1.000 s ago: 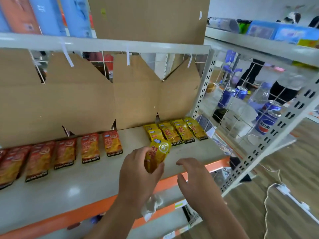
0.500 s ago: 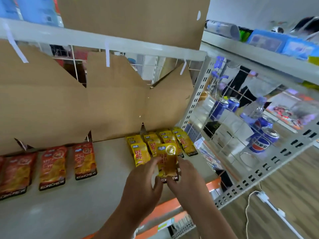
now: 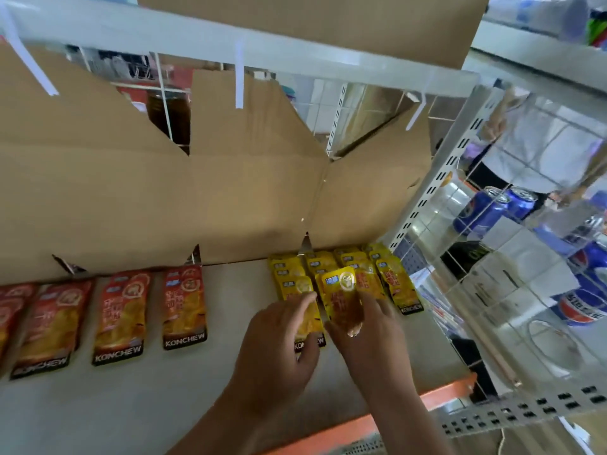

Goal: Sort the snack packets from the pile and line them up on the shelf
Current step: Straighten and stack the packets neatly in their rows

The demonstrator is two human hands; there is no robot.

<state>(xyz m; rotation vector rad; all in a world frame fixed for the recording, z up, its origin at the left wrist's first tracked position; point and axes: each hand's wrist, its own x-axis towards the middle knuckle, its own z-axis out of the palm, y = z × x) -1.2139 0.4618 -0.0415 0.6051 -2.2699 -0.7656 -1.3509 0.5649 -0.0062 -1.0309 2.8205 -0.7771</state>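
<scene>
A yellow snack packet [image 3: 340, 292] is held upright over the rows of yellow packets [image 3: 391, 284] at the right end of the grey shelf [image 3: 131, 399]. My right hand [image 3: 368, 336] pinches its lower end. My left hand [image 3: 279, 349] rests its fingers on the neighbouring yellow packet [image 3: 303, 290] in the leftmost yellow column. Several red packets [image 3: 120, 316] lie in a row on the left part of the shelf.
Brown cardboard [image 3: 197, 198] lines the back of the shelf. A white perforated upright [image 3: 437, 178] and wire grid close the right side; blue drink cans [image 3: 492, 208] stand beyond it. The shelf's orange front lip [image 3: 443, 392] runs below my hands. Another shelf board hangs overhead.
My hands have carried the yellow packet from the shelf's front edge back to the yellow rows. It went from my left hand's grip into my right hand's pinch.
</scene>
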